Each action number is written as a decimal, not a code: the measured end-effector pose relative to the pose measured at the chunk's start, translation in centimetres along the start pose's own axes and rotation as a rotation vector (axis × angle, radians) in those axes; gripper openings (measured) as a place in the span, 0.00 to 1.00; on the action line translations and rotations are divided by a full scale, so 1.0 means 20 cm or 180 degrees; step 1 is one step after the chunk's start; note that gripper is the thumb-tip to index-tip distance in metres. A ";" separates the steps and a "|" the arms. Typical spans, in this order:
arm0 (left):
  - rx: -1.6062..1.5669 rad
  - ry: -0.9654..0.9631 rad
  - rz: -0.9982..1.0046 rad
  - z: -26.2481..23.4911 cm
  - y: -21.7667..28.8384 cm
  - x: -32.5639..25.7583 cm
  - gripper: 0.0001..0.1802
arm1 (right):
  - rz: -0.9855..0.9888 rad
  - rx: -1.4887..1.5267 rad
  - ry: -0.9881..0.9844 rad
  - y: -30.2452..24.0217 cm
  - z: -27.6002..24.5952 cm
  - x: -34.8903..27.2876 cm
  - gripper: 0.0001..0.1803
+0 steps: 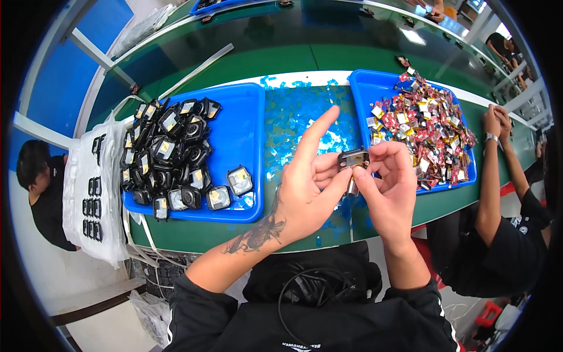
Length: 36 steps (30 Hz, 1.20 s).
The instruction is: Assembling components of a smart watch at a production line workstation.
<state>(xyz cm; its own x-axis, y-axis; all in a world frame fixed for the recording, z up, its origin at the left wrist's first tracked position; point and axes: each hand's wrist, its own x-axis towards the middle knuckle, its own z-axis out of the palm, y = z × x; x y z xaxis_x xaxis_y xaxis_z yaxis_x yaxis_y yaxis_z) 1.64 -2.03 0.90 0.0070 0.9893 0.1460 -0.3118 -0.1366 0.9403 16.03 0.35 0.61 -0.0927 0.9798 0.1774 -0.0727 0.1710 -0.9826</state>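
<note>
Between my two hands is a small black smartwatch case (353, 157), held up over the table between the two blue trays. My left hand (308, 188) grips its left side with the thumb and curled fingers, while the index finger points away. My right hand (388, 190) pinches its right side and lower edge between thumb and fingers. A small shiny strip shows just under the case, partly hidden by my thumbs; its kind is unclear. To the left, a blue tray (249, 146) holds a heap of black watch cases (170, 149).
At right, another blue tray (365, 105) carries a pile of small red and yellow electronic parts (428, 129). Blue film scraps (311, 117) litter the green table (258, 58). White plastic sheeting (76, 193) with black pieces lies far left. Co-workers sit at both sides.
</note>
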 end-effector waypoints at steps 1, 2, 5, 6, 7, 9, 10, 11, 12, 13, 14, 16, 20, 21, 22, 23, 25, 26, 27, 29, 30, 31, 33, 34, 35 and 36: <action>-0.0146 0.0023 -0.0178 -0.01 0.01 0.00 0.30 | 0.0044 -0.0205 -0.0106 0.00 0.00 0.01 0.18; -0.0168 0.0045 -0.0166 -0.02 0.00 0.00 0.30 | 0.0088 -0.0412 -0.0219 -0.01 0.01 0.03 0.20; 0.0393 0.0125 0.0197 -0.04 -0.05 0.00 0.24 | 0.0077 -0.0685 -0.0518 -0.04 0.04 0.08 0.19; 0.0358 0.0135 0.0283 -0.03 -0.04 0.01 0.28 | 0.0087 -0.0630 -0.0636 -0.06 0.03 0.11 0.19; 0.0580 0.0436 0.0472 -0.02 -0.04 0.01 0.31 | 0.0066 -0.0531 -0.0803 -0.08 0.00 0.15 0.19; 0.1822 0.0969 0.1511 -0.02 -0.05 0.05 0.40 | -0.0023 -0.0594 -0.1112 -0.13 0.01 0.34 0.20; 0.2305 0.1100 0.2032 -0.04 -0.03 0.05 0.40 | -0.0038 -0.0912 -0.1324 -0.13 0.03 0.49 0.20; 0.2561 0.0970 0.2318 -0.06 -0.02 0.04 0.39 | -0.0141 -0.1126 -0.1419 -0.10 0.07 0.64 0.21; 0.2797 0.0816 0.2634 -0.08 -0.03 0.04 0.38 | -0.0322 -0.1476 -0.1592 -0.03 0.10 0.84 0.25; 0.2996 0.0766 0.2870 -0.06 -0.03 0.04 0.35 | -0.0232 -0.2198 -0.1470 -0.04 0.16 0.97 0.25; 0.3120 0.0643 0.3248 -0.06 -0.06 0.04 0.33 | -0.0102 -0.2400 -0.1083 0.05 0.21 1.11 0.24; 0.3222 0.0297 0.3541 -0.04 -0.08 0.02 0.31 | 0.0666 -0.2234 -0.1118 0.15 0.21 1.34 0.23; 0.3144 0.0002 0.3622 -0.04 -0.09 0.00 0.27 | 0.0383 -0.3147 -0.0812 0.42 0.16 1.48 0.21; 0.3159 -0.0061 0.3676 -0.04 -0.09 -0.01 0.26 | 0.0601 -0.3081 -0.0809 0.37 0.18 1.45 0.22; 0.3170 -0.0130 0.3713 -0.03 -0.08 -0.02 0.25 | 0.0837 -0.3013 -0.0809 0.33 0.18 1.41 0.23; 0.3080 -0.0169 0.3783 -0.02 -0.07 -0.03 0.24 | -0.0198 -0.3492 -0.0672 0.31 0.18 1.38 0.22; 0.2996 -0.0229 0.3981 -0.01 -0.08 -0.05 0.25 | -0.1232 -0.3074 -0.0551 0.16 0.35 1.17 0.10; 0.2908 -0.0308 0.4215 -0.01 -0.08 -0.05 0.25 | -0.1684 -0.2842 -0.1076 0.10 0.44 1.03 0.08; 0.2841 -0.0420 0.4417 -0.01 -0.08 -0.04 0.26 | -0.1772 -0.2603 -0.1711 0.07 0.52 0.87 0.09; 0.2526 -0.0710 0.4706 -0.01 -0.12 -0.06 0.28 | -0.1508 -0.2520 -0.3200 -0.01 0.64 0.57 0.18; 0.2354 -0.0906 0.4769 -0.01 -0.12 -0.06 0.29 | -0.1400 -0.3133 -0.3590 0.00 0.69 0.46 0.22; 0.2237 -0.0789 0.5019 0.00 -0.13 -0.05 0.24 | -0.1753 -0.3068 -0.3620 0.06 0.70 0.38 0.21; 0.2259 -0.0463 0.5113 0.00 -0.12 -0.04 0.25 | -0.2123 -0.3165 -0.3508 0.09 0.70 0.34 0.18; 0.2289 -0.0276 0.5097 -0.01 -0.12 -0.04 0.26 | -0.2127 -0.3156 -0.3517 0.10 0.70 0.33 0.17; 0.2478 -0.0016 0.4913 -0.02 -0.11 -0.07 0.32 | -0.2109 -0.3170 -0.3466 0.11 0.70 0.31 0.17; 0.2636 0.0082 0.4885 -0.05 -0.09 -0.06 0.33 | -0.2030 -0.3071 -0.3455 0.11 0.69 0.29 0.16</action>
<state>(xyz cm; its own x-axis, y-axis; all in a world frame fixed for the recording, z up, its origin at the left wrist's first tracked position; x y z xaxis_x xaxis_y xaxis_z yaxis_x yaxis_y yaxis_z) 1.22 -3.00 -1.34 0.1795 -0.0532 0.9823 0.5066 -0.8510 -0.1387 1.62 5.01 0.21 -0.9610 0.2597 0.0954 0.2166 0.9209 -0.3241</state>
